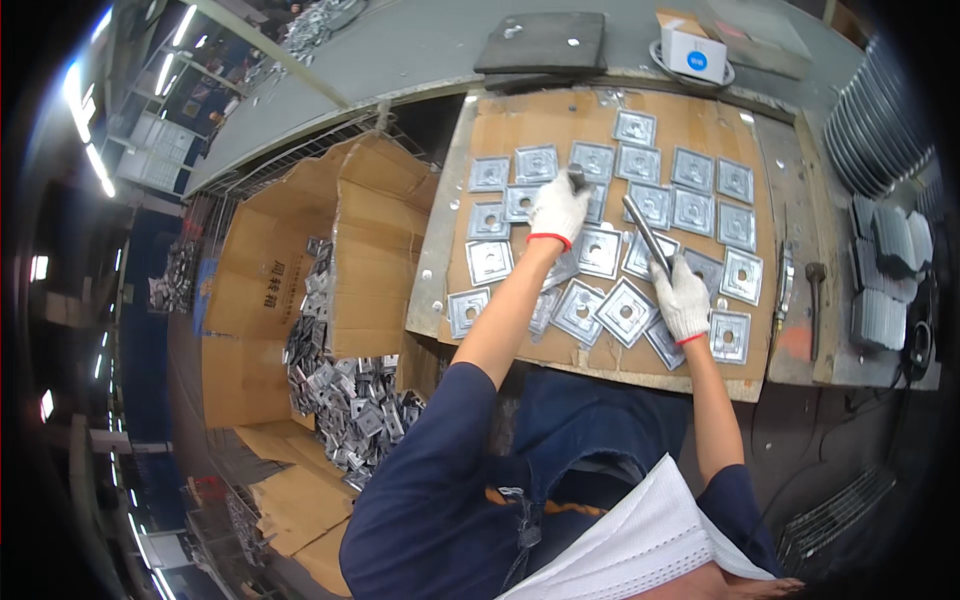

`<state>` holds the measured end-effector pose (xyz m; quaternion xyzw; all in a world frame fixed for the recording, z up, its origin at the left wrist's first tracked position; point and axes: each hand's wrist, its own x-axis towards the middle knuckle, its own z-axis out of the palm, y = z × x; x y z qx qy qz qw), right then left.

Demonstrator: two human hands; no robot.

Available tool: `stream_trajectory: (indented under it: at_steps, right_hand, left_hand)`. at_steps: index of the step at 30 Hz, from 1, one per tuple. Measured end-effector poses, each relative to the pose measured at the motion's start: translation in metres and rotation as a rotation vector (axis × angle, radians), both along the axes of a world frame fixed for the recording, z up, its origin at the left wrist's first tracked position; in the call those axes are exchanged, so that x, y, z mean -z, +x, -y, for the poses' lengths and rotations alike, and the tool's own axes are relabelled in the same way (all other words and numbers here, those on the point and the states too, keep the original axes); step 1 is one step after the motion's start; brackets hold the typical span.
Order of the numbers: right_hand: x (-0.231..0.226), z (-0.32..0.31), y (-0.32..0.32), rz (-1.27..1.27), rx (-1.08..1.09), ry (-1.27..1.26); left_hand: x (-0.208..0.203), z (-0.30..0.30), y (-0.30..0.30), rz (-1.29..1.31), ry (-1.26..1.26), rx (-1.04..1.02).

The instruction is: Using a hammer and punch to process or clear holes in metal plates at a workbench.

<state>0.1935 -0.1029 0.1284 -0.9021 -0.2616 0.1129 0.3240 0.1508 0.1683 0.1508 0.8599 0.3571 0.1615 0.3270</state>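
Head view: right hand [683,299], fingers round metal rod [647,233], and left hand [557,212], fingers apparently round dark piece [577,179]

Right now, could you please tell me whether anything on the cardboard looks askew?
Yes: toward the person, several square metal plates sit rotated, some apparently overlapping, whereas those farther back on the cardboard lie straighter.

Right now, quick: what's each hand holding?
Left hand: closed on a small dark piece.
Right hand: closed, holding a metal bar.

Factory workshop: strip lights [184,25], square metal plates [692,211], big carton [380,250] of parts [368,418]
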Motion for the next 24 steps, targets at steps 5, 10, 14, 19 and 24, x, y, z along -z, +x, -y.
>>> stream_trajectory:
  at_steps: [5,10,14,19,24]
  right_hand:
    - [0.002,0.002,-0.002,0.015,-0.009,0.015]
    - [0.016,0.004,0.015,0.042,-0.116,0.14]
    - [-0.058,-0.026,0.017,-0.081,-0.13,0.21]
    - [-0.125,-0.073,0.021,0.096,-0.181,0.496]
    - [-0.123,-0.093,0.026,0.154,-0.262,0.082]
  left_hand:
    - [0.003,-0.003,0.0,0.039,-0.023,0.057]
    - [0.007,-0.006,0.002,0.071,-0.015,0.085]
    - [0.002,-0.005,-0.001,0.008,-0.051,0.109]
    - [0.001,-0.007,0.0,-0.047,-0.05,0.08]
    - [-0.004,-0.003,-0.001,-0.021,-0.059,0.104]
